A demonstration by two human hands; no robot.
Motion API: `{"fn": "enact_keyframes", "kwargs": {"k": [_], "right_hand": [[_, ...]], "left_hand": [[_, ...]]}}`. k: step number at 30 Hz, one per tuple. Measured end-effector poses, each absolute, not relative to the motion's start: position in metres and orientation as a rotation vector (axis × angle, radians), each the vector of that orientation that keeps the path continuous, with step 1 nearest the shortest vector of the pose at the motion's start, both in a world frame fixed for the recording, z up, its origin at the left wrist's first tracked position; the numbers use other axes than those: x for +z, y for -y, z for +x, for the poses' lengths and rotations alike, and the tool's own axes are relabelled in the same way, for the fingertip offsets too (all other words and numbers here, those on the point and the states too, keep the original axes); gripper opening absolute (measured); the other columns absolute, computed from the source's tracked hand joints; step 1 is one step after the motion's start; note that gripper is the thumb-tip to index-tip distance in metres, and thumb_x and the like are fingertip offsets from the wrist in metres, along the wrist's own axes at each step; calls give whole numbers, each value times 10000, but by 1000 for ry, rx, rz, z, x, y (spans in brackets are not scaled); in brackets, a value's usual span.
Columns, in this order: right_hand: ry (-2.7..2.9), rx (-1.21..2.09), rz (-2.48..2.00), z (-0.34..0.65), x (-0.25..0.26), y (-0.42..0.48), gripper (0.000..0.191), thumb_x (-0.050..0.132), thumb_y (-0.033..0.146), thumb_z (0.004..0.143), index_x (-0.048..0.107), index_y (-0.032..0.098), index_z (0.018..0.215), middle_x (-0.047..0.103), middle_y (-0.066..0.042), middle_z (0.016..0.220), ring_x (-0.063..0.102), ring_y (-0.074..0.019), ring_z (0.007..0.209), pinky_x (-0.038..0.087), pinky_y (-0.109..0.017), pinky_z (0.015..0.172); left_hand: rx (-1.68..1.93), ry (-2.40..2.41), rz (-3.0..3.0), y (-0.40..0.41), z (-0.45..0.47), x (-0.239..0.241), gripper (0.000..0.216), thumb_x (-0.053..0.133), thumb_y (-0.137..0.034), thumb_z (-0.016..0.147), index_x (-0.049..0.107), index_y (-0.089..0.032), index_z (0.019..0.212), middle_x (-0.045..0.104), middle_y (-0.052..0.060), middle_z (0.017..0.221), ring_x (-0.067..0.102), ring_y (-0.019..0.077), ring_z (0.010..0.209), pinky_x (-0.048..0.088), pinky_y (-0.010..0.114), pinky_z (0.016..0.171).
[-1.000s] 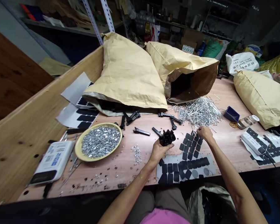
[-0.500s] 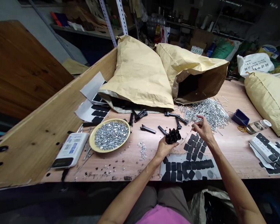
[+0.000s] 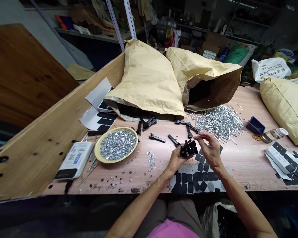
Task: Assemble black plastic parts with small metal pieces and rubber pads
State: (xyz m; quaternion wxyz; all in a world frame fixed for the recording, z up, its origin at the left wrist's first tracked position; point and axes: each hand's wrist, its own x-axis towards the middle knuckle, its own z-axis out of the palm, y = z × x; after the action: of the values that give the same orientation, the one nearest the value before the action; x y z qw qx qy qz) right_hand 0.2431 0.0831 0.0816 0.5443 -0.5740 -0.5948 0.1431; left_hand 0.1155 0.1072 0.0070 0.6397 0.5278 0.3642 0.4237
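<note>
My left hand [image 3: 176, 161] is closed round a cluster of black plastic parts [image 3: 188, 149], with hollow ends facing up. Just to its right, my right hand [image 3: 210, 150] pinches a thin metal pin [image 3: 192, 141] between thumb and fingertips, over the top of the black parts. Whether the pin's tip has entered one of them I cannot tell. Below both hands lies a sheet of black pads [image 3: 187, 178], partly covered by the right hand and wrist. Beyond the right hand is a heap of metal pins [image 3: 220, 124].
A yellow bowl of small metal washers [image 3: 118, 145] stands left, with loose washers [image 3: 151, 161] nearby. Black plastic pieces [image 3: 157, 138] lie mid-table. Large paper sacks [image 3: 149, 79] fill the back. A blue box [image 3: 255, 125] and a clear jar [image 3: 274, 134] are at right.
My right hand has moved left with the metal pin, from beside the pin heap to the black plastic parts. My left hand has shifted slightly right with the parts.
</note>
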Motion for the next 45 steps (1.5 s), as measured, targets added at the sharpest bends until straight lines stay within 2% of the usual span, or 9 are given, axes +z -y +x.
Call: {"fn": "enact_keyframes", "kwargs": {"k": [6,14,22,25,29,34,39,42,45], "right_hand": [[1602,245,-1407,258,89,-85,130,565,330,868,653,244,910,716,-25,903,669,-179,872,538,-360,798],[1790,234,-1422,252,67,-87,169,538,312,885,653,227,976,704,-32,861,658,-162,753,542,-304,696],[1991,130,-1554,262,68,-91,375,346,393,955,582,222,1192,641,-92,1157,539,-234,1136,436,-430,925],[1820,250,-1989,275,60,-89,361,379,403,936,653,183,1019,673,-106,1039,618,-225,977,476,-355,803],[1618,517,-2709,276,39,-88,308,523,427,858,684,177,778,700,-114,866,660,-249,843,452,-311,667],[1462,588,-2821,267,27,-94,199,549,324,823,680,188,762,710,-109,866,673,-250,874,446,-295,669],[1267,474,-2437,275,41,-89,158,536,243,801,641,168,892,702,-64,740,673,-205,716,485,-298,645],[1155,342,-1824,271,59,-81,339,596,295,778,547,189,1096,695,-12,756,661,-168,677,525,-313,664],[1162,291,-1453,256,79,-77,267,631,328,785,546,227,1017,694,2,806,680,-157,754,550,-316,703]], "left_hand": [[964,-845,1211,-110,113,4,296,777,-300,561,639,-169,788,665,-13,734,607,170,717,470,254,675],[898,-865,1269,-111,115,-3,294,790,-276,536,611,-169,744,624,-35,704,573,152,696,442,236,647],[917,-863,1180,-111,111,3,335,808,-324,515,628,-163,747,658,-19,718,600,165,714,465,257,670],[1000,-892,1050,-110,107,11,423,811,-315,509,660,-170,877,712,25,856,643,202,843,491,313,786],[1026,-915,1044,-106,104,20,442,822,-316,488,673,-169,878,727,35,833,659,227,849,508,367,813],[993,-988,977,-110,106,25,333,817,-301,489,692,-152,758,731,41,790,666,242,840,516,373,811],[895,-1020,910,-117,103,23,242,810,-285,489,690,-143,645,713,36,688,666,226,755,527,340,738],[868,-1015,890,-117,104,20,231,809,-255,477,692,-145,643,706,26,670,662,214,736,522,323,719],[850,-1029,925,-114,109,17,252,815,-229,455,696,-146,662,710,23,684,659,216,745,512,307,711]]}}
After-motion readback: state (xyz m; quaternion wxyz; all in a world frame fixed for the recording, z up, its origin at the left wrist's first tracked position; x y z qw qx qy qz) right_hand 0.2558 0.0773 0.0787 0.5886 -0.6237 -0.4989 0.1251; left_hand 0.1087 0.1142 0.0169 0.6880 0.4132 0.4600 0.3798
